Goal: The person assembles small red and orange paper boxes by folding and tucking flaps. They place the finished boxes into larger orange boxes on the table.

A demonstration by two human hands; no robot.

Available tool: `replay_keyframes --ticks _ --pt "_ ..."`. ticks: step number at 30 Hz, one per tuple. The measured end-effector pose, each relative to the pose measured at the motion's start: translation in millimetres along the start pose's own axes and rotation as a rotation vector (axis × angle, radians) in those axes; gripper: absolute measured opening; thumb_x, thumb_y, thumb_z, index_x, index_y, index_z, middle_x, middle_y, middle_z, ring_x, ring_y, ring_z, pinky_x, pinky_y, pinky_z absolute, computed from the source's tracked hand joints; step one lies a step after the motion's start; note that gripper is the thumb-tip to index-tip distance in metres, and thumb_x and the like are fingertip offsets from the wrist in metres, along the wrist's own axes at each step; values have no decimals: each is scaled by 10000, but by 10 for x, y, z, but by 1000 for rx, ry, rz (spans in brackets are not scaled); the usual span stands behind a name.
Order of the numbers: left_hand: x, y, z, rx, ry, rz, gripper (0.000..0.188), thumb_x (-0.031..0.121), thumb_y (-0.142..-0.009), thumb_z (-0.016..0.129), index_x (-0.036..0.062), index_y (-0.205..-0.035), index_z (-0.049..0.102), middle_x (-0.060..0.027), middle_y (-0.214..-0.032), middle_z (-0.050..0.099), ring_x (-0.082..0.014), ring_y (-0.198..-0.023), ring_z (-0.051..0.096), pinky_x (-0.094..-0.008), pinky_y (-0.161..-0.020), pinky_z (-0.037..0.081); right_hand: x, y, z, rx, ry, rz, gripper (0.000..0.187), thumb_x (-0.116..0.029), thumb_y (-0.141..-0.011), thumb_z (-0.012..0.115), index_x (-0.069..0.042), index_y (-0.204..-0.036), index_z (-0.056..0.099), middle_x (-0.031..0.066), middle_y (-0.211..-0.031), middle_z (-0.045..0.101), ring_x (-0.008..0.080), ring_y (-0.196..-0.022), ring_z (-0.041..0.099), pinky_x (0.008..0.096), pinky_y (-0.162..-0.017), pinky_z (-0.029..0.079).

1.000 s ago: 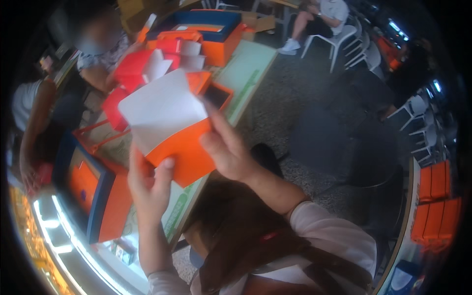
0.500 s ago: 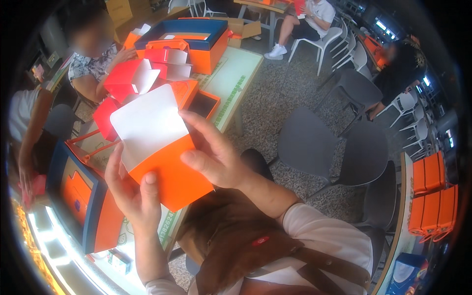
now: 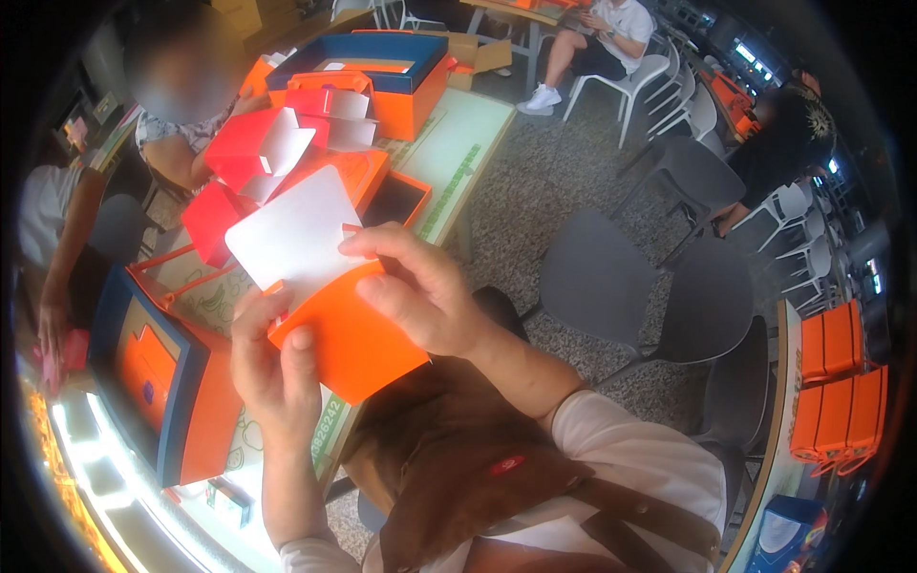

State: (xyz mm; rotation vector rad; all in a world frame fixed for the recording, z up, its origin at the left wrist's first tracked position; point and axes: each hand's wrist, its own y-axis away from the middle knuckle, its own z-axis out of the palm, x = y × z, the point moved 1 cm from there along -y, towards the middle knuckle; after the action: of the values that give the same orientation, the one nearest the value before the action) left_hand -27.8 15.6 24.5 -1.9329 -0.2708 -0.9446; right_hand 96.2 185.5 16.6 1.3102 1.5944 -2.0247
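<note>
An orange paper box (image 3: 349, 334) with a white inside is held up in front of me, its wide white lid flap raised. My left hand (image 3: 272, 358) grips its left side, thumb on the orange front and fingers at the small side flap. On the other side my right hand (image 3: 411, 291) pinches the right edge, the thumb near the front rim and the forefinger on the right side flap. Both side flaps lean inward. Beyond it, on the table (image 3: 458, 162), lie red paper boxes (image 3: 253, 148) with their white insides showing, and a flat orange box (image 3: 358, 177).
Large orange-and-navy gift boxes stand at the back (image 3: 411, 100) and at left (image 3: 196, 401). A person (image 3: 181, 143) sits across the table; another person's arm (image 3: 72, 248) is at far left. Grey chairs (image 3: 597, 277) stand at right, and orange boxes (image 3: 841, 411) sit on a side table.
My fingers have moved onto the side flaps, which now fold inward at both sides of the opening. The box has shifted slightly right, and its lid flap still stands up.
</note>
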Motion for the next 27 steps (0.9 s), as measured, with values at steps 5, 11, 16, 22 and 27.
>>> replay_keyframes --ticks 5,11,16,22,27 --pt "45 -11 48 -34 27 -11 355 339 -1028 661 -3 -1111 610 -165 -1172 644 -265 -1133 593 -370 -979 461 7 6 -7 50 32 6 168 -47 -1009 607 -25 -1175 594 69 -1122 579 123 -988 552 271 -892 456" --pt "-22 -24 22 -30 -34 52 330 317 -1018 672 -8 -988 627 -163 -1069 656 -285 -1041 618 -377 -913 485 40 -44 -25 55 148 -72 62 -71 -1003 634 -26 -1023 595 34 -1008 588 94 -844 542 247 -754 459" --pt "29 -80 17 -27 -129 177 247 209 -957 731 -10 -876 651 -166 -987 638 -311 -900 640 -369 -811 510 -17 -55 32 153 88 -50 173 -112 -982 695 -22 -880 589 24 -832 567 83 -720 513 236 -651 429" --pt "89 -131 24 -67 -77 117 230 170 -908 779 0 -836 641 -142 -963 659 -269 -821 631 -346 -718 510 44 -26 26 169 75 -42 273 -126 -1012 663 -30 -792 532 -14 -766 525 59 -696 467 227 -621 398" --pt "52 -130 32 -81 -72 125 246 159 -902 790 -1 -831 617 -130 -965 660 -229 -806 631 -318 -696 508 86 -31 4 157 95 -44 265 -145 -1017 658 -40 -808 534 -21 -775 521 65 -710 467 232 -636 401"
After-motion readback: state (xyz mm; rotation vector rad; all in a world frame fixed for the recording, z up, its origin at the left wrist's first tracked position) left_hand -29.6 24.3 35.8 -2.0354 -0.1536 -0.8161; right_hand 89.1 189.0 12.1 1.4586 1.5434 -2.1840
